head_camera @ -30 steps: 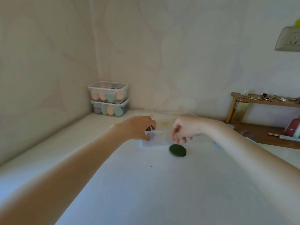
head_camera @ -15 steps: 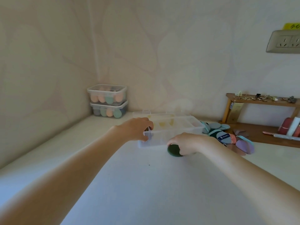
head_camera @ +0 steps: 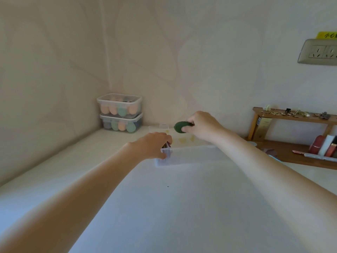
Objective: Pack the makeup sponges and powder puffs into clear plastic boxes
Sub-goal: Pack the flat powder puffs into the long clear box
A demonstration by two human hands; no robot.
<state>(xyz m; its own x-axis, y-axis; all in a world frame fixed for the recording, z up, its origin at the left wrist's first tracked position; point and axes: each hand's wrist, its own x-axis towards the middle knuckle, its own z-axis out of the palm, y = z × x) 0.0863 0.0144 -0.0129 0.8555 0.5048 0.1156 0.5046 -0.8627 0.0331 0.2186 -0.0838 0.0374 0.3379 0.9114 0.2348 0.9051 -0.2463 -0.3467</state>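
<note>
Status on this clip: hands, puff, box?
Left hand grips box corner. Right hand pinches green puff above box. Nothing in the way.

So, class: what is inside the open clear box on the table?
Through the clear box a few pale yellow shapes show on its floor. The left hand grips its left end and covers dark items there; what they are cannot be told.

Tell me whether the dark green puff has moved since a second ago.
Yes. The dark green puff, which lay on the table in front of the clear box, is now pinched in the right hand, lifted above the box's open top.
</note>
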